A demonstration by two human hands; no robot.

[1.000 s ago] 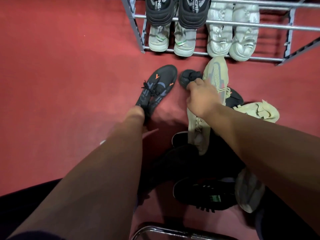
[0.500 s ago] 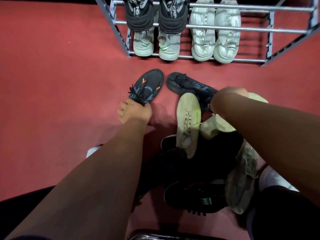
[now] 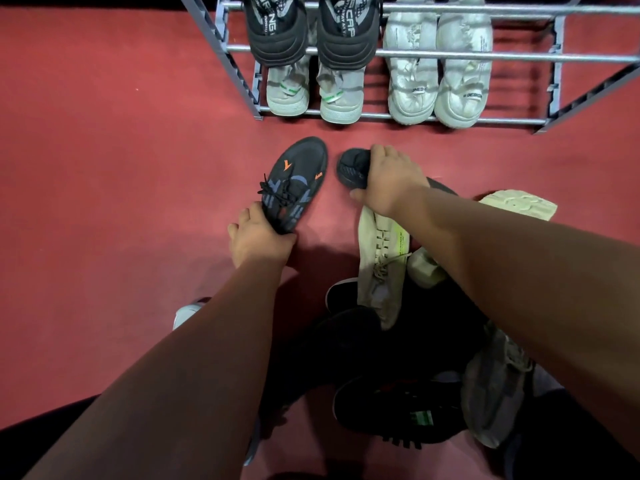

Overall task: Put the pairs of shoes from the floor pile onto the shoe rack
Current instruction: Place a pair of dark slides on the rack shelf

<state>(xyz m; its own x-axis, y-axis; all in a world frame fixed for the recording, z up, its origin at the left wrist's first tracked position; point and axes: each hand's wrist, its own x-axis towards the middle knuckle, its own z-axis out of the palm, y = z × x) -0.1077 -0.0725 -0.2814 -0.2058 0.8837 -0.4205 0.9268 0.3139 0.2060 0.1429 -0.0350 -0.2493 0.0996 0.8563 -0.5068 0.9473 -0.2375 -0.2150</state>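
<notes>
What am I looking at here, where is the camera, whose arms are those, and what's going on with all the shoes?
There is no machine here. A person wears a wide-angle camera on the head, so the one picture looks forward and down along their own bare arms. The left hand grips the heel of a dark sneaker with orange marks, which lies on the red floor. The right hand grips a second dark sneaker beside it. Nearer the person more shoes lie heaped, among them a pale beige sneaker and a black shoe with a green tab. At the top stands a metal shoe rack, which already bears a white pair and a black and grey pair.
</notes>
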